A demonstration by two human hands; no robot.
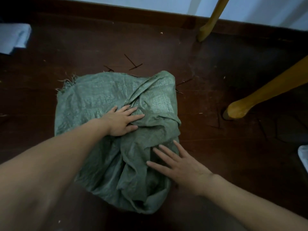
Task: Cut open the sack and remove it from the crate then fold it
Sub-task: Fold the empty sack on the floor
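Observation:
A green woven sack (93, 100) lies crumpled and partly folded on the dark wooden floor, with a frayed corner at its far left. My left hand (121, 120) presses flat on the middle of the sack, fingers straight and spread. Nearer to me, my right hand (180, 164) lies on the sack's right side, its fingers also straight and spread over a raised fold. Neither hand grips the fabric. No crate is in view.
Two yellow wooden furniture legs (210, 24) (240, 107) stand on the floor at the right. Thin dark strands (133, 62) lie scattered beyond the sack. A pale folded object (13, 37) sits at the far left, and a white edge (304, 157) shows at the right.

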